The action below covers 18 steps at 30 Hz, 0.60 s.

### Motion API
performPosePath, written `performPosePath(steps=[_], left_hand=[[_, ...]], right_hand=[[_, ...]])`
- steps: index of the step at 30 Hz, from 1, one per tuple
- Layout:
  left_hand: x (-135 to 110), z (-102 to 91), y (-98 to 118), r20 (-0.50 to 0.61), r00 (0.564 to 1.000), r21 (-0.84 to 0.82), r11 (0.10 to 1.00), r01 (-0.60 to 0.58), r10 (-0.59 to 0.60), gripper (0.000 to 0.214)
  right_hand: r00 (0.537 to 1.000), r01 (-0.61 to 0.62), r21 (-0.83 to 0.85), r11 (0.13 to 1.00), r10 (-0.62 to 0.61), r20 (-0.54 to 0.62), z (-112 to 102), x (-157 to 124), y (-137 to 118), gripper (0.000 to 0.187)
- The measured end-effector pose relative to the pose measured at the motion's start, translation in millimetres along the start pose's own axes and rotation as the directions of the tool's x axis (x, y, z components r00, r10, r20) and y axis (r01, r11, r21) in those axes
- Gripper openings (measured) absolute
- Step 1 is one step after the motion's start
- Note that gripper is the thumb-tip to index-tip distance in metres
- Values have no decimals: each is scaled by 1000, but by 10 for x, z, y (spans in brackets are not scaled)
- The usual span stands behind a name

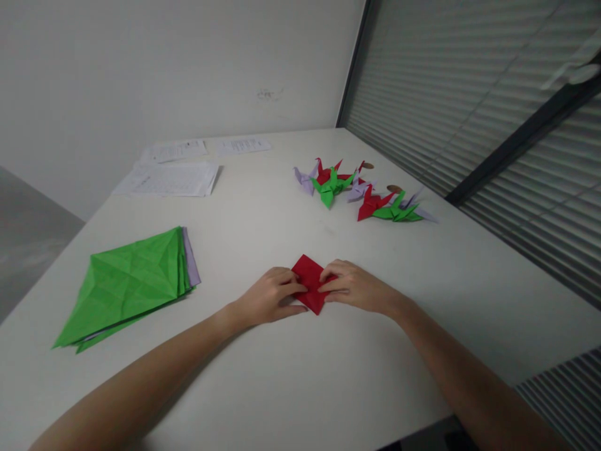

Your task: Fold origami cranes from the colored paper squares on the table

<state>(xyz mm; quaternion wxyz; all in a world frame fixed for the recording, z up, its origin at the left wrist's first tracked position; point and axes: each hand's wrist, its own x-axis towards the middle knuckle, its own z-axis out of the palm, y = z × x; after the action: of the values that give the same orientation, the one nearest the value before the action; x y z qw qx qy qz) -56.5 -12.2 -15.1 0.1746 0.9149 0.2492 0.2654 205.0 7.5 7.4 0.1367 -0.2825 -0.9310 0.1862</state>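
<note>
A small red origami paper (308, 270), folded into a diamond shape, lies on the white table in front of me. My left hand (273, 294) grips its left side, fingertips on top and the thumb near the lower edge. At the right corner, my right hand (350, 287) has its bent fingers on the paper, pinching it. The two hands face each other across the sheet with a narrow gap between the fingertips. Parts of the left and right corners are hidden under my fingers.
On the left lies a stack of creased green paper sheets (134, 269) with a lilac sheet (190, 260) showing. Folded cranes in green (332, 185), red (372, 203) and lilac (305, 180) sit at the back right. Printed papers (171, 180) rest at the back left. Window blinds (469, 94) border the right.
</note>
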Motion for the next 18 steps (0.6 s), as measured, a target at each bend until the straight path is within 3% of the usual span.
performPosePath(steps=[10, 15, 18], left_hand=[[7, 33, -1, 11, 999, 133, 991, 35, -37, 37], [11, 24, 24, 12, 997, 195, 978, 71, -74, 52], [12, 24, 28, 14, 997, 186, 979, 77, -81, 48]], right_hand=[[995, 47, -128, 991, -57, -79, 43, 29, -77, 25], [988, 39, -94, 995, -52, -145, 28, 29, -77, 21], [985, 38, -59, 998, -48, -169, 26, 36, -86, 19]])
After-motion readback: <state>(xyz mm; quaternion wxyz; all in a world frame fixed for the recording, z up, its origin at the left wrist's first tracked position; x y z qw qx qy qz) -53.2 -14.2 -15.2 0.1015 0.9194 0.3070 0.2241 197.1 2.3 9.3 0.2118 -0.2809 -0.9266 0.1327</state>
